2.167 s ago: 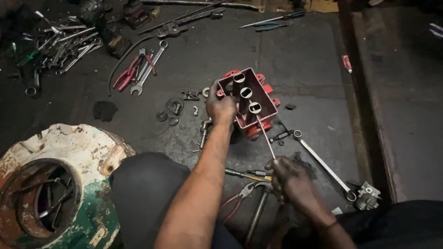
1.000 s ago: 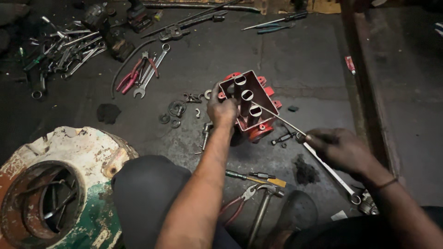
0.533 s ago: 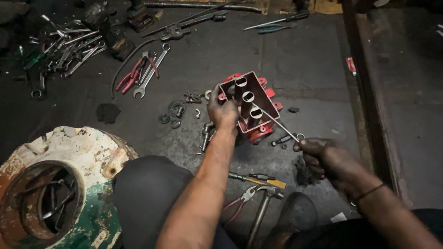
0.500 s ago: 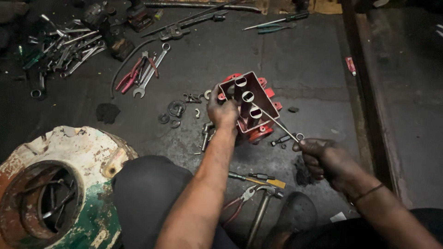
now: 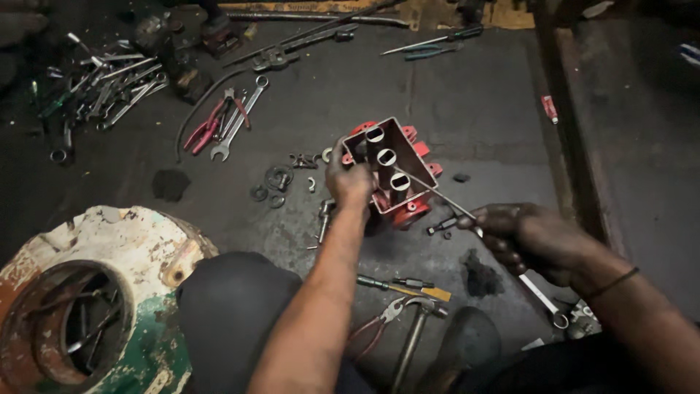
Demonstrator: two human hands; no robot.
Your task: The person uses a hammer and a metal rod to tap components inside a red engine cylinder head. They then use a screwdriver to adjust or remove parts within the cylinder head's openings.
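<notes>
The red engine block (image 5: pixel 394 175) is gripped at its near left edge by the left hand (image 5: pixel 348 179), fingers closed on its rim. A thin metal rod (image 5: pixel 436 195) is held in the closed right hand (image 5: pixel 526 237), its far tip reaching the block's bores. Below the grips, pliers (image 5: pixel 375 330) and a hammer (image 5: pixel 415 328) are lying on the floor.

Behind the red block (image 5: pixel 394 175) the floor (image 5: pixel 467 109) lies open up to the screwdrivers (image 5: pixel 430 45). To its left, washers and nuts (image 5: pixel 275 182) crowd the way — beyond them pliers and a spanner (image 5: pixel 226 124). In front lie a screwdriver (image 5: pixel 401 286), pliers (image 5: pixel 375 328) and a hammer (image 5: pixel 415 328); right — small bolts (image 5: pixel 443 228).
</notes>
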